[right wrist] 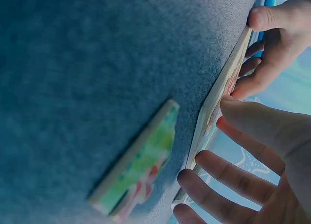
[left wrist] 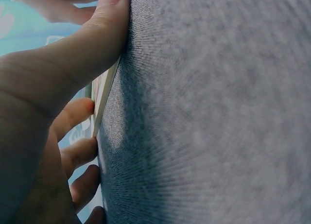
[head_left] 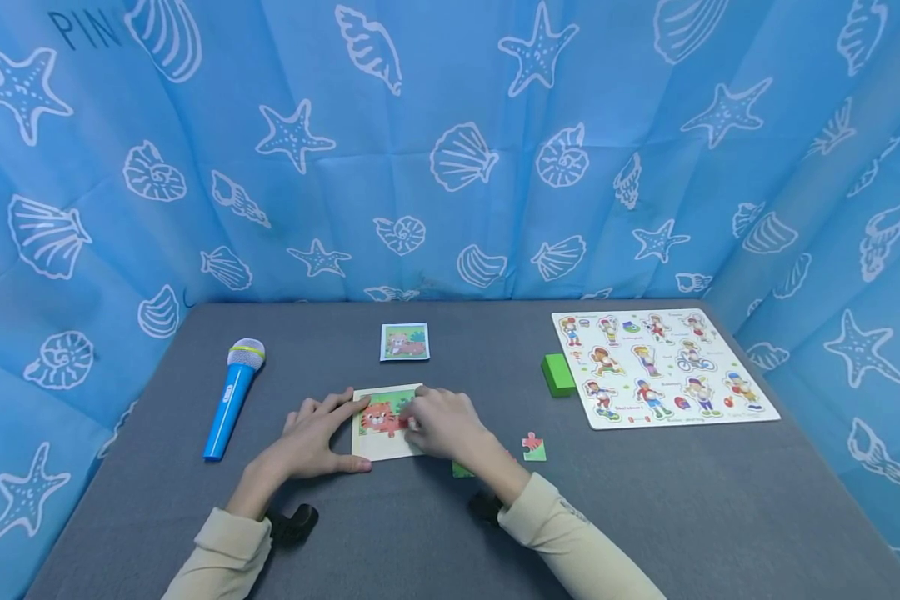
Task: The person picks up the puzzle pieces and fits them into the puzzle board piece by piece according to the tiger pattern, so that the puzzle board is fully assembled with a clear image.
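A small wooden puzzle board with a red tiger picture lies on the table, its lower part bare. My left hand holds its left side, thumb at the near corner and index fingertip at the far part. At the board's right side, my right hand has thumb and index fingertips together over a reddish puzzle piece, mostly covered by the fingers. Its other fingers reach along the board's edge. To the right lies a loose red-and-green puzzle piece. A green piece shows partly beneath my right wrist.
A small picture card lies behind the board. On the left is a blue toy microphone. A green block touches or nearly touches a white board with sports figures on the right. A blue curtain hangs behind the grey table.
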